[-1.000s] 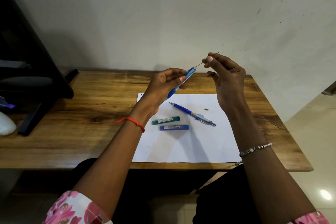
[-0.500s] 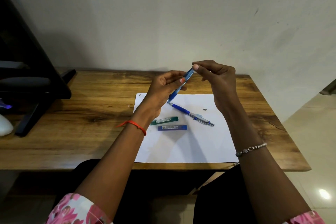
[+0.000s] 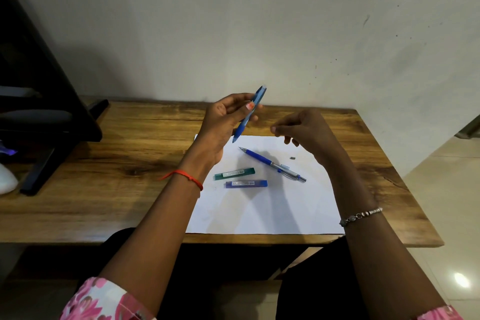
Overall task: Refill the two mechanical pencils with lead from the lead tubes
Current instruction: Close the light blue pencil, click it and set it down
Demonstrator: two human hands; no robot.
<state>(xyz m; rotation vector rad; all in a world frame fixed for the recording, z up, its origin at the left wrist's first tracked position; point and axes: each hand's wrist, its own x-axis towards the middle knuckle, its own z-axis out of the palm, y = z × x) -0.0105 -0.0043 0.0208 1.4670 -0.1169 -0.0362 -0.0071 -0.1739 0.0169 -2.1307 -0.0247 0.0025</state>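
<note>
My left hand (image 3: 223, 122) grips a light blue mechanical pencil (image 3: 250, 112), held slanted above the table with its open back end up. My right hand (image 3: 304, 130) hovers just right of it, thumb and forefinger pinched together; nothing shows between them. A second, dark blue mechanical pencil (image 3: 271, 163) lies on the white paper sheet (image 3: 259, 210). In front of it lie a green lead tube (image 3: 234, 173) and a blue lead tube (image 3: 246, 183). A tiny grey cap piece (image 3: 292, 157) rests on the paper near my right hand.
The paper lies on a wooden table (image 3: 117, 176) against a white wall. A black monitor stand (image 3: 52, 138) and a white object (image 3: 6, 182) sit at the far left. Tiled floor drops off past the table's right edge.
My right hand pushed a thin lead into the pencil's back end, then came down and away to the right. The lead is no longer visible. My left hand kept the pencil.
</note>
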